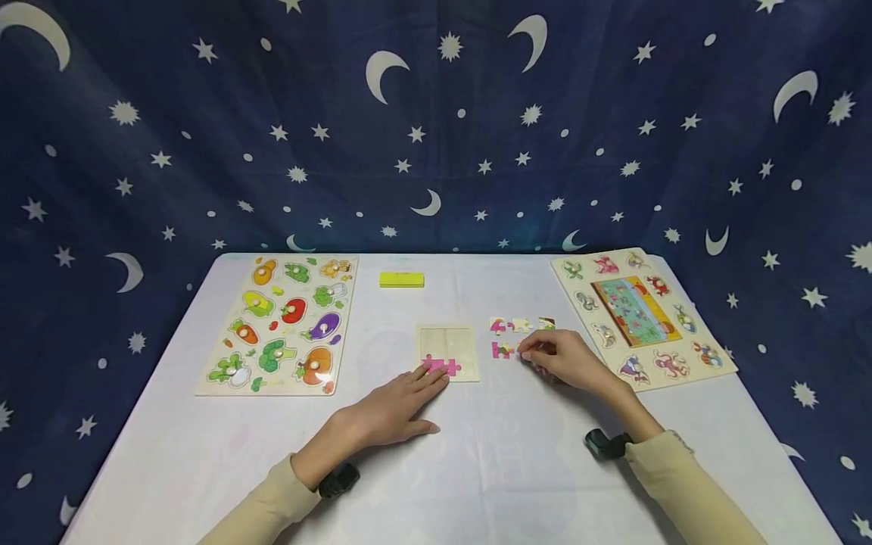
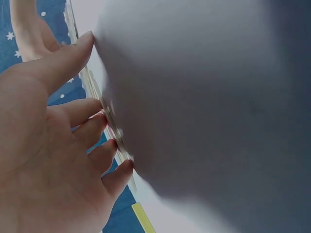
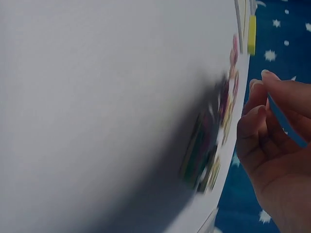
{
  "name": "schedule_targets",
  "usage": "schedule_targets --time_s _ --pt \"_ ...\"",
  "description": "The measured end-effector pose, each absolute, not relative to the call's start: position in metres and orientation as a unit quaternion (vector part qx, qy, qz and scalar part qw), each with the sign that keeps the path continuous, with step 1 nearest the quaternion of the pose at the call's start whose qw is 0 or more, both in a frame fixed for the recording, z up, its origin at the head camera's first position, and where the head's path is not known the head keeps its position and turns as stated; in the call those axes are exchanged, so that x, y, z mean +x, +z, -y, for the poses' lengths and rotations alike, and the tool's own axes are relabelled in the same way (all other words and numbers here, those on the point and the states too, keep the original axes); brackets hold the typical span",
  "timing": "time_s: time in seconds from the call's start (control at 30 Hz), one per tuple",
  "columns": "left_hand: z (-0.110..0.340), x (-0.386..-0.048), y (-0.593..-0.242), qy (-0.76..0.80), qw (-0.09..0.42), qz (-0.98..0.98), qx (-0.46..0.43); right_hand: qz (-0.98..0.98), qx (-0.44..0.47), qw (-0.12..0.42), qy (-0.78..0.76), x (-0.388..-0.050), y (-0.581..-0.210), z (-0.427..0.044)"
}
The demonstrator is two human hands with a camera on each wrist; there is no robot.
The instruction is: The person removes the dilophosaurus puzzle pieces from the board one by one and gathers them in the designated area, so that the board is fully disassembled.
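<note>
My left hand (image 1: 398,407) lies flat, its straight fingertips on the lower left of a small square wooden puzzle tray (image 1: 475,344). Joined pink jigsaw pieces (image 1: 453,368) sit along the tray's near edge, partly under those fingers. To the right of the tray, loose jigsaw pieces (image 1: 502,350) lie in two rows. My right hand (image 1: 565,359) hovers at the near row with fingers loosely bent, covering part of it. In the right wrist view, thumb and fingertips (image 3: 269,75) are close together with no piece visible between them; several pieces (image 3: 197,150) lie on the table.
A vegetable knob puzzle board (image 1: 228,333) lies at the left, and a sea-animal puzzle board (image 1: 589,325) at the right, beyond the right hand. Near the table's back edge is a yellow block (image 1: 402,280). A dark star-patterned cloth (image 1: 436,166) hangs behind the white table (image 1: 477,469).
</note>
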State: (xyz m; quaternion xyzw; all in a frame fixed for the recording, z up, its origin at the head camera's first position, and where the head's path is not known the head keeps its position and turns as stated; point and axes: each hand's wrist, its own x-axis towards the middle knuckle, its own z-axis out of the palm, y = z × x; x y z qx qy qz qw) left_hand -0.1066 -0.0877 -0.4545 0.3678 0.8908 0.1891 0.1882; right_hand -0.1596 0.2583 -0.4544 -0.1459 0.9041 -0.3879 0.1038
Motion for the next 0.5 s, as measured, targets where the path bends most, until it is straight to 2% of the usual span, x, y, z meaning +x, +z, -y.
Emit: schedule_targets --time_s 0.5 --pt "0.104 -0.113 -0.457 0.183 0.173 -0.903 0.347 -0.887 -0.219 0.118 -0.390 -0.180 -0.461 -0.185"
